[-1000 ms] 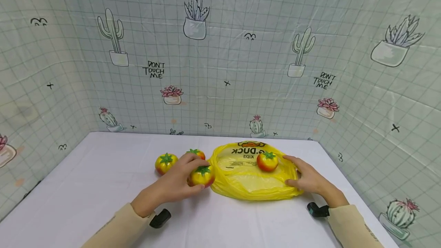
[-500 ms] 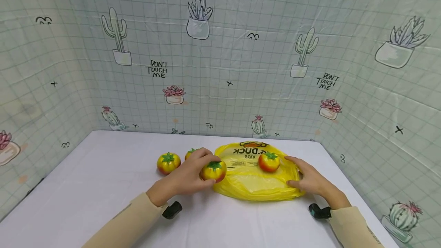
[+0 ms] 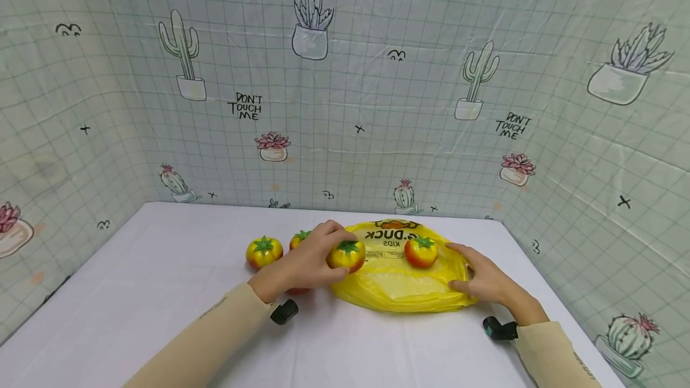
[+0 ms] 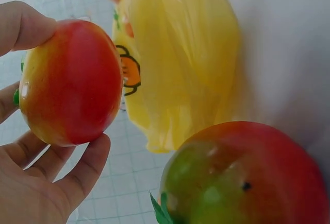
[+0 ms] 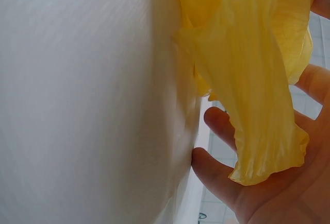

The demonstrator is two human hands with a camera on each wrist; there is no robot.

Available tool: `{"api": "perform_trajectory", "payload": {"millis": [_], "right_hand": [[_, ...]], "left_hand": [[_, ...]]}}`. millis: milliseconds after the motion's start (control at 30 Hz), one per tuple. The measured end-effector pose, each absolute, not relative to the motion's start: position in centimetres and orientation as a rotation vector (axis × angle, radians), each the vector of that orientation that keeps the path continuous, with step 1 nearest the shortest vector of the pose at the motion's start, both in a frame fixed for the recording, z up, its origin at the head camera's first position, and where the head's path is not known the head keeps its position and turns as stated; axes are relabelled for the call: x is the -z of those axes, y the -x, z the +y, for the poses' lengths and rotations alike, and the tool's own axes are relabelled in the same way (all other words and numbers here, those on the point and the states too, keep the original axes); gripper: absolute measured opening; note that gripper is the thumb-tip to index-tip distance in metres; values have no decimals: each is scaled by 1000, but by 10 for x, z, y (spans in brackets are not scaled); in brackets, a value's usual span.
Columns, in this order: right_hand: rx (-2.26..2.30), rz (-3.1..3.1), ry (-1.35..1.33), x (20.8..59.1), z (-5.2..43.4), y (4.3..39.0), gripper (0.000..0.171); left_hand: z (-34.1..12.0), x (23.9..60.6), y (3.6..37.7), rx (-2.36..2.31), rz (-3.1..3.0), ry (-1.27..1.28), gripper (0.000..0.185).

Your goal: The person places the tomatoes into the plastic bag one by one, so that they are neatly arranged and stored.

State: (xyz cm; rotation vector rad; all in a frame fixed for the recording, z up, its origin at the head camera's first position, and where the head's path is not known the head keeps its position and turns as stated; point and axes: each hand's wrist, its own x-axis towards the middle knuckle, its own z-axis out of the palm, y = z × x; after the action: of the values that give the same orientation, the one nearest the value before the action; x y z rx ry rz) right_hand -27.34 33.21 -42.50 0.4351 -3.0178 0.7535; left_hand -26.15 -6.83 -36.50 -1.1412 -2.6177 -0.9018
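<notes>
My left hand [image 3: 308, 261] grips a red-and-yellow toy tomato [image 3: 347, 257] with a green leafy top, over the left edge of a yellow plastic bag [image 3: 396, 299]. The left wrist view shows thumb and fingers round this tomato's sides. Another toy tomato [image 3: 421, 252] rests on the bag's yellow film, inside its spread mouth. At the bag's right side, my right hand [image 3: 483, 275] holds the rim, thumb and forefinger apart. In the right wrist view a gathered strip of the bag [image 5: 258, 105] hangs across the fingers.
Left of the bag, one toy tomato [image 3: 264, 252] sits on the white tablecloth [image 3: 162, 280]. A second tomato [image 3: 297, 238] is partly hidden behind my left hand, and a third [image 3: 298, 290] shows under the wrist. A cactus-print curtain [image 3: 334, 94] surrounds the table.
My left hand has carried its toy tomato to the right and slightly up, from beside the bag to over its left edge. The right hand stays at the bag.
</notes>
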Motion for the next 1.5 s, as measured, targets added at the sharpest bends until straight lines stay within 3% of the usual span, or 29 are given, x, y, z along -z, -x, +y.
{"api": "perform_trajectory", "payload": {"millis": [1500], "right_hand": [[-709, -3017, -432, 421, 331, 273, 80]], "left_hand": [[14, 348, 334, 898, -2931, 1145, 48]]}}
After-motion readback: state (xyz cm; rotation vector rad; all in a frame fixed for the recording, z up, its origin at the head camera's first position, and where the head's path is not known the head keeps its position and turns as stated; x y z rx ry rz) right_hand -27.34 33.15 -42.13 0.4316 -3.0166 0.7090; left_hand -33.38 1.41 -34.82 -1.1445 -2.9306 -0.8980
